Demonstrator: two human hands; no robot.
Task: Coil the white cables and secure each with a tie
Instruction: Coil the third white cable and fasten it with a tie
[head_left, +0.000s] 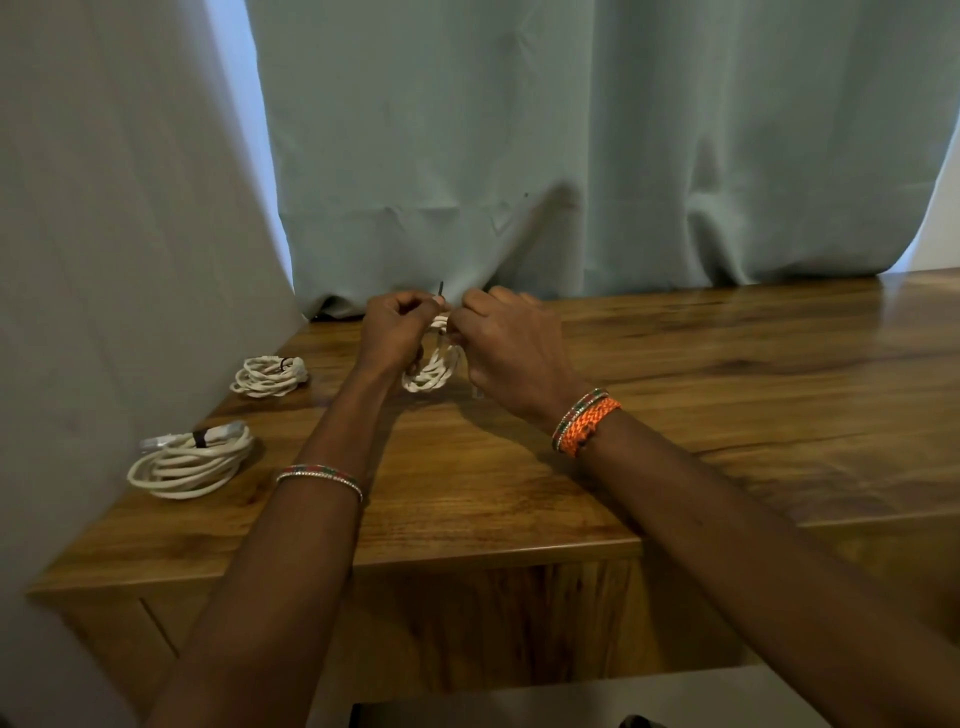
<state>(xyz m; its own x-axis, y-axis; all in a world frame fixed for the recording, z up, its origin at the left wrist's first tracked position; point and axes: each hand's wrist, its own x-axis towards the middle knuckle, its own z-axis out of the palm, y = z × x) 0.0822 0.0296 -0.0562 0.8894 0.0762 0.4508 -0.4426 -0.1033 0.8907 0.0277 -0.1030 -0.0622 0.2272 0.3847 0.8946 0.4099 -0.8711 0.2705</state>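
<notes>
A coiled white cable (432, 370) stands nearly upright on the wooden table (675, 415), held between both hands. My left hand (396, 328) pinches the top of the coil, and a thin dark tie (441, 291) sticks up from its fingers. My right hand (511, 347) grips the coil's right side and the tie close by. Two more white coils lie at the left: a far coil (269, 376) with a dark tie, and a near coil (191, 460) bound by a dark band. Fingers hide how the tie wraps the held coil.
A pale green curtain (597, 156) hangs right behind the table's back edge. A white wall (104, 260) closes off the left side. The table's front edge (467, 556) runs below my forearms. Bracelets circle both wrists.
</notes>
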